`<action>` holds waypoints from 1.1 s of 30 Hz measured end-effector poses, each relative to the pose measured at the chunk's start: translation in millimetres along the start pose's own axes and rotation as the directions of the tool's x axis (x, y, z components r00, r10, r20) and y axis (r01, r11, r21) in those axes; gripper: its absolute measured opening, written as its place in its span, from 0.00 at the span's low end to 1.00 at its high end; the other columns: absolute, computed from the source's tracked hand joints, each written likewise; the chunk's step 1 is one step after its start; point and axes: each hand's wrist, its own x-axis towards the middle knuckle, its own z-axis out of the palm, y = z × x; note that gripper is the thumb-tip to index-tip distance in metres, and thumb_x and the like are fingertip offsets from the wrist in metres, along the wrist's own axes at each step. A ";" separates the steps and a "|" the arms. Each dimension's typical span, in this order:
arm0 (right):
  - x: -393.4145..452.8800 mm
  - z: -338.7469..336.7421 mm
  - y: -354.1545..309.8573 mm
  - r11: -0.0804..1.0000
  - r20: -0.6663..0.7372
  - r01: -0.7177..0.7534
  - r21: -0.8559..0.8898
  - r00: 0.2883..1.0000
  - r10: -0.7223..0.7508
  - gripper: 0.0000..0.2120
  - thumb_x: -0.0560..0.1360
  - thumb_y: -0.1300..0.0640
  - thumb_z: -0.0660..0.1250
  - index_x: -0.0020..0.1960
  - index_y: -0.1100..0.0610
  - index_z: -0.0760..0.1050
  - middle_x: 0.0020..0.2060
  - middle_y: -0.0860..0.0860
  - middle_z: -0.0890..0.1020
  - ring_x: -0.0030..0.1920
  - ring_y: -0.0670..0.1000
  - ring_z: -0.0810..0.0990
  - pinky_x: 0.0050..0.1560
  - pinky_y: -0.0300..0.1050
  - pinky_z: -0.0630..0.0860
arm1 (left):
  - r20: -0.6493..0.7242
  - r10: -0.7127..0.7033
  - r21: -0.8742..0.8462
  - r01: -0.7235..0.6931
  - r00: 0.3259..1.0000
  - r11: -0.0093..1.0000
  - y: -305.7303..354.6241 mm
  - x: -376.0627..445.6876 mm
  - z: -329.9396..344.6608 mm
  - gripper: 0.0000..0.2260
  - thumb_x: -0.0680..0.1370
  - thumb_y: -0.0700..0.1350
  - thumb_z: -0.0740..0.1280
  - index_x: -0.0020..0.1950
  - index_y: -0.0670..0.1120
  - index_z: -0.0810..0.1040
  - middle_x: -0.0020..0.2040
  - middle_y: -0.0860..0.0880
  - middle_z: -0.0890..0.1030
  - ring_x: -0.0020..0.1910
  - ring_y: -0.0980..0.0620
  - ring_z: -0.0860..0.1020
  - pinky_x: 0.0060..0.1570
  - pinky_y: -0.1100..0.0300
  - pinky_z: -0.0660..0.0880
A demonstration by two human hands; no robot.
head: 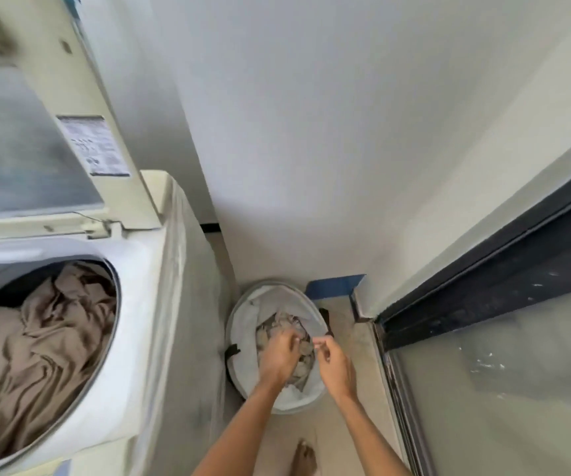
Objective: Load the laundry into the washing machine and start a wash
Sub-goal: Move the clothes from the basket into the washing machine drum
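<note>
Partly loaded: beige sheets [36,355] already heaped in the washer [132,304], lid up. More laundry [285,326] left low in the hamper [242,324] on the floor beside it; wash apparently not yet started. Left hand [278,357] down in the hamper, fingers curled into the laundry. Right hand [332,364] above the rim, fingers bent close, seemingly pinching something small; cannot tell what.
</note>
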 end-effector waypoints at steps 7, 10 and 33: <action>68.8 101.8 104.8 0.994 0.149 -0.104 0.036 0.984 0.098 0.10 0.78 0.58 0.61 0.56 0.54 0.78 0.53 0.52 0.82 0.54 0.53 0.80 0.50 0.42 0.74 | -0.188 -0.371 -0.175 0.340 0.909 0.924 -112.2 68.0 90.8 0.09 0.80 0.41 0.60 0.51 0.43 0.79 0.49 0.44 0.82 0.50 0.46 0.79 0.42 0.58 0.70; 103.3 156.7 144.6 0.988 0.215 -0.127 0.088 0.971 0.105 0.09 0.78 0.61 0.61 0.54 0.58 0.79 0.52 0.54 0.82 0.55 0.54 0.79 0.52 0.42 0.73 | -0.188 -0.371 -0.124 0.353 0.909 0.927 -156.3 111.8 139.0 0.09 0.80 0.41 0.61 0.53 0.42 0.80 0.51 0.44 0.83 0.51 0.45 0.79 0.48 0.57 0.73; 170.8 233.2 224.0 0.908 0.211 -0.341 0.242 0.932 0.294 0.10 0.78 0.63 0.59 0.51 0.54 0.78 0.49 0.50 0.82 0.48 0.49 0.79 0.48 0.39 0.72 | 0.064 -0.105 0.594 0.047 0.992 0.803 -293.2 213.8 247.1 0.16 0.82 0.42 0.53 0.71 0.43 0.62 0.70 0.41 0.65 0.68 0.43 0.65 0.62 0.52 0.68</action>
